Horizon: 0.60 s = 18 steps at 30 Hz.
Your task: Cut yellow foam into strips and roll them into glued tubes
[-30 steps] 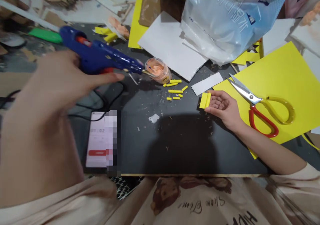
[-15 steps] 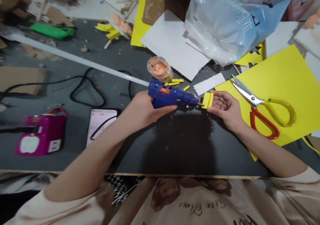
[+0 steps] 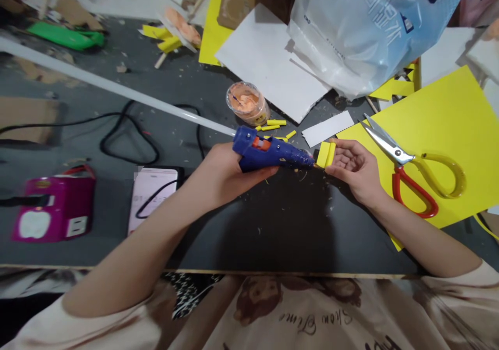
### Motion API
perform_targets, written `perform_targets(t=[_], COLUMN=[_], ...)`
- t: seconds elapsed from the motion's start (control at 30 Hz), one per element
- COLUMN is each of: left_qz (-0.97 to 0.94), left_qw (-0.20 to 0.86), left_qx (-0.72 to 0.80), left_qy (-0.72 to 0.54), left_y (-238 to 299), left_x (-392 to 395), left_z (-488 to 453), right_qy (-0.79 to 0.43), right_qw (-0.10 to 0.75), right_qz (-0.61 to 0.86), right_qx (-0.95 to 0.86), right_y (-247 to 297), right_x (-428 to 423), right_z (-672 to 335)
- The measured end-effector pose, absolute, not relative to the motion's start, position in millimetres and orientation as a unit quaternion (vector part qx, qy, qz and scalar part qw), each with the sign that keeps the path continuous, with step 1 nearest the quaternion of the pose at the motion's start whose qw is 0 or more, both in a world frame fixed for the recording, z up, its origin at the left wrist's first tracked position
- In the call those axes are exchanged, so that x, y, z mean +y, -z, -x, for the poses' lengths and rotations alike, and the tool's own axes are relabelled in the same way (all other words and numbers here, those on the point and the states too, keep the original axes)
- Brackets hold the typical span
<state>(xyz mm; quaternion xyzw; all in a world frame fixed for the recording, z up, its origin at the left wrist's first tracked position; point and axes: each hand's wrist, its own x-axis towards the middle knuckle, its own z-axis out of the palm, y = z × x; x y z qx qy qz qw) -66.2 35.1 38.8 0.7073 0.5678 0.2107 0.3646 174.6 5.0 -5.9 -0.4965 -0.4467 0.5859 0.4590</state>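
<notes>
A blue hot glue gun [image 3: 268,152] is gripped in my left hand [image 3: 230,176], its nozzle pointing right. From its back end a long white glue stick [image 3: 148,94] runs up to the left. Between the thumb and fingers of my right hand [image 3: 356,169] is a small folded yellow foam piece [image 3: 326,155]. The nozzle tip is at the lower left edge of that piece; whether they touch is hard to tell. Just behind lie several short yellow strips [image 3: 276,122] and a white strip [image 3: 328,128].
An open jar of orange clay [image 3: 248,104] stands behind the glue gun. Scissors [image 3: 399,157] rest on a yellow sheet [image 3: 440,116] at right. Further back are a plastic bag [image 3: 362,38] and a white board [image 3: 268,62]. Left lie a phone [image 3: 156,184], a magenta box [image 3: 58,204] and a black cord [image 3: 128,150].
The glue gun's nozzle has shifted slightly down and right, closer to the lower edge of the yellow piece. Both hands keep their hold. The camera view has shifted a little.
</notes>
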Motion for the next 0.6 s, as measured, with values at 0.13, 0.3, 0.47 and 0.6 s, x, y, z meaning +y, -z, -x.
perform_targets(t=[0.13, 0.3, 0.47, 0.6], left_qz=[-0.749, -0.762, -0.722, -0.688], left_qw=[0.353, 0.314, 0.28, 0.273], left_qx=[0.525, 0.526, 0.607, 0.655], left_qy=[-0.197, -0.207, -0.178, -0.152], left_y=[-41, -38, -40, -48], left_x=[35, 34, 40, 48], left_z=[68, 69, 66, 57], right_qy=[-0.59, -0.611, -0.619, -0.619], right_qw=[0.465, 0.478, 0.479, 0.478], right_qz=[0.49, 0.474, 0.453, 0.44], right_qx=[-0.442, -0.417, -0.428, -0.442], right_y=[4, 3, 5, 6], right_x=[5, 5, 4, 2], right_z=[-174, -173, -172, -172])
